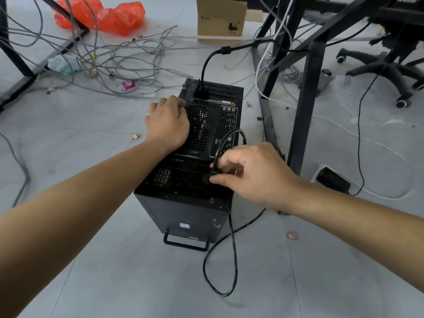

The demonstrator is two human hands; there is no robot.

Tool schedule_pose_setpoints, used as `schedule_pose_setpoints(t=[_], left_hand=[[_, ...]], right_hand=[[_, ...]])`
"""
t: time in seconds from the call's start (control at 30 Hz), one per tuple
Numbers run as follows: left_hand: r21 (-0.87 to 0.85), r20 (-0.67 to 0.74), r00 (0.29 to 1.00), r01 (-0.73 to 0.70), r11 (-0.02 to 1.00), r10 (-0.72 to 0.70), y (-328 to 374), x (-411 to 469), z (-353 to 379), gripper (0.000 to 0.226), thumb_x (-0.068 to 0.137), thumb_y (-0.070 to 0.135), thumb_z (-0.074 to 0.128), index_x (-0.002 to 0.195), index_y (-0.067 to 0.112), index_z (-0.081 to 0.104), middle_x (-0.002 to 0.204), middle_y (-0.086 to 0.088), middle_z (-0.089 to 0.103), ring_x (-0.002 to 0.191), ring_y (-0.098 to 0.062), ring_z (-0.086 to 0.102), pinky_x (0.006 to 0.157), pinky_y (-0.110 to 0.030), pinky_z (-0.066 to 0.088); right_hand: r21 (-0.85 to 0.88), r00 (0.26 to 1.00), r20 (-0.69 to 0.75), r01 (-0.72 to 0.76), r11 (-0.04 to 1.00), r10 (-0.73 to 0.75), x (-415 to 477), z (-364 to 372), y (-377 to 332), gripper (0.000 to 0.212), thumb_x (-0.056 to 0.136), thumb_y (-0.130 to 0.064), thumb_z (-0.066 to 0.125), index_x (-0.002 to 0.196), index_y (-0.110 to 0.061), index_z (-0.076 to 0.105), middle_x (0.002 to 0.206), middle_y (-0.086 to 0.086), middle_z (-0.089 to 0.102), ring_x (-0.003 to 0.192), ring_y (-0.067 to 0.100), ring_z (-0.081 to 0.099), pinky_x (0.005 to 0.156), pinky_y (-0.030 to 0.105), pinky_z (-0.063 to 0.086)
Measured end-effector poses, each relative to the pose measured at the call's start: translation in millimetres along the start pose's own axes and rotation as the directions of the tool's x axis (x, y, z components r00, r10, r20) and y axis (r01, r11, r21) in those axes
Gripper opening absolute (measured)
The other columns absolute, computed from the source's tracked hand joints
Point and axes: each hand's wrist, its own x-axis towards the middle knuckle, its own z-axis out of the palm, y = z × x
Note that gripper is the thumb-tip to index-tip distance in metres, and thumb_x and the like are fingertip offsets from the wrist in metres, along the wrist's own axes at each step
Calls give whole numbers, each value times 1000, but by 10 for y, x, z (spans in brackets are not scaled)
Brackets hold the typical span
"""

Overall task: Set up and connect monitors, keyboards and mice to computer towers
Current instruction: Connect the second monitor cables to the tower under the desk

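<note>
A black computer tower lies on the grey floor with its rear panel facing up. My left hand grips the left edge of that panel, fingers curled over it. My right hand pinches the plug end of a thin black cable at the power supply area near the panel's lower right. That cable loops above my fingers and trails down onto the floor. A thick black cable is plugged in at the far end of the panel.
Grey cables sprawl over the floor at the back left, beside a red plastic bag. A cardboard box stands behind the tower. Black desk legs rise right of it, with an office chair base and a black power adapter.
</note>
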Motion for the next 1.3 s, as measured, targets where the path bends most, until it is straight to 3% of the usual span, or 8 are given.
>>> schedule_pose_setpoints(t=[0.2,0.37,0.67,0.83,1.03,1.1,1.23,1.3], left_hand=[[11,1,1000,-13,1000,13,-40,68,11,32,101,21,40,127,15,56,132,-8,58,126,-31,42,102,-44,34],[33,-5,999,-32,999,32,-48,41,-10,31,101,21,41,127,14,57,132,-11,57,125,-33,42,101,-45,34],[46,-2,1000,-28,999,29,-12,-27,-16,31,101,20,42,126,13,58,130,-13,57,124,-34,43,101,-45,34],[52,-9,999,-35,998,35,11,-47,-19,31,101,20,42,126,12,58,130,-15,57,124,-35,42,101,-46,34],[17,-24,999,-27,1000,27,-12,-71,-24,32,101,18,41,126,12,58,130,-14,57,125,-35,41,102,-44,35],[7,-28,999,-27,1000,27,-22,-57,-22,32,101,18,41,126,12,59,130,-14,57,125,-35,41,101,-44,35],[6,-8,1000,-17,1000,17,-50,-44,-15,31,100,18,42,125,12,60,129,-14,58,124,-36,41,102,-44,37],[4,2,1000,-13,1000,13,-38,-53,-28,31,100,19,42,125,11,60,129,-15,58,123,-37,42,103,-45,38]], right_hand=[[59,1000,13,15,998,-16,34,95,1,14,84,-27,80,92,-16,75,84,-9,72,75,1,66,68,12,51],[124,999,41,-35,992,30,34,95,0,17,83,-27,81,96,-16,77,84,-9,74,77,-1,68,70,12,54],[-32,1000,19,16,999,-16,-1,109,-51,15,87,-31,76,89,-16,76,76,-16,64,66,-4,59,64,7,47],[-50,999,3,32,998,-32,-11,89,-22,16,88,-32,75,89,-16,77,83,-9,73,76,2,66,68,11,50],[213,990,-142,25,977,5,-149,214,137,17,84,-22,80,98,-14,78,89,-14,70,84,-2,66,75,9,50],[154,992,-127,36,987,-16,-102,203,116,15,85,-25,79,95,-14,77,84,-17,65,78,-1,64,70,9,48],[-174,993,-30,108,979,-115,-5,170,-10,22,91,-33,71,79,-15,69,73,-9,55,63,6,55,59,21,46],[-190,992,-26,119,975,-126,-40,168,-3,24,92,-35,68,78,-15,67,73,-7,54,62,8,53,58,22,44]])
